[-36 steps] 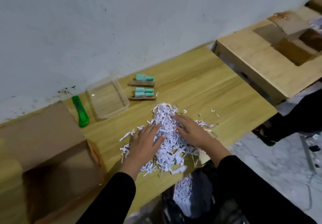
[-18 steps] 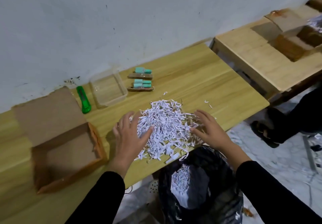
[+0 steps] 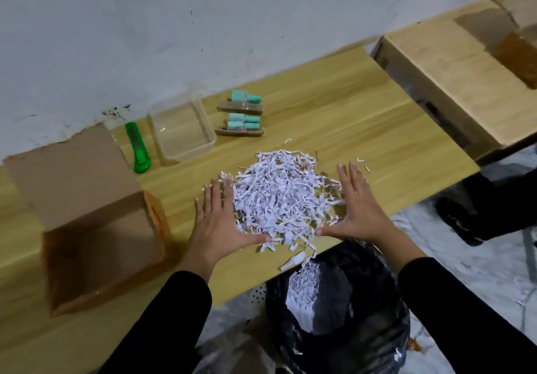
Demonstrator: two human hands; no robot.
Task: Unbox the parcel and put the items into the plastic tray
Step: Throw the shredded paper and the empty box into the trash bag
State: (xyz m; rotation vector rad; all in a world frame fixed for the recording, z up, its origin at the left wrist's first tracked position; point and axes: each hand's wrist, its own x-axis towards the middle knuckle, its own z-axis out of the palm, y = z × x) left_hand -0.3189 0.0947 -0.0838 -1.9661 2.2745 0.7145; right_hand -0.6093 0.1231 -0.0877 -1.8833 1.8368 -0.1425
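Observation:
A heap of white shredded paper (image 3: pixel 279 196) lies near the table's front edge. My left hand (image 3: pixel 220 222) presses flat against its left side, my right hand (image 3: pixel 357 208) against its right side, fingers spread, thumbs nearly meeting at the front. The opened cardboard parcel (image 3: pixel 98 237) stands at the left, showing nothing inside. A clear plastic tray (image 3: pixel 181 129) sits by the wall with nothing in it. To its right lie two packs of teal items on brown card, one farther (image 3: pixel 242 102) and one nearer (image 3: pixel 242 125).
A green utility knife (image 3: pixel 138 148) lies between parcel and tray. A bin lined with a black bag (image 3: pixel 337 309), holding shredded paper, stands on the floor below the table edge. Another wooden table (image 3: pixel 453 62) with an open box is at the right.
My hands have slid from on top of the shredded paper out to its two sides, and the heap is now bunched together between them. The view shifted, showing more of the parcel.

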